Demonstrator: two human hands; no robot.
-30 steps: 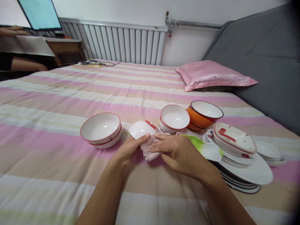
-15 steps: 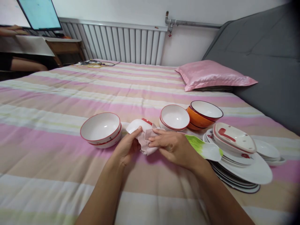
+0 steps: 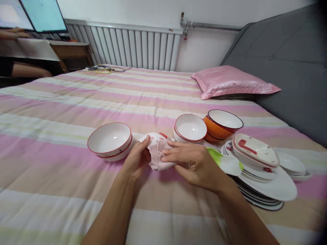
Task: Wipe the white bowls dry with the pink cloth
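My left hand (image 3: pixel 138 158) is closed on the left edge of a small white dish (image 3: pixel 154 136) with red marks. Most of this dish is hidden by a pale pink cloth (image 3: pixel 158 158) and my fingers. From the right, my right hand (image 3: pixel 192 158) grips the cloth and presses it against the dish. Left of my hands stand two stacked white bowls (image 3: pixel 109 141) with red rims. Beyond my right hand is another red-rimmed pair of bowls (image 3: pixel 191 128). A white and green piece of tableware (image 3: pixel 230 165) sticks out past my right wrist.
Orange bowls (image 3: pixel 217 129) are stacked at the right. Near them lies a pile of plates (image 3: pixel 283 187) topped by squarish dishes (image 3: pixel 255 149). The striped bedspread (image 3: pixel 63 190) lies beneath everything. A pink pillow (image 3: pixel 235 81) rests farther back. Someone sits by a desk (image 3: pixel 68 51).
The dish has turned in my hands, so red marks now show on its upper side. The cloth and my right hand have shifted slightly. The stacked bowls have stayed put.
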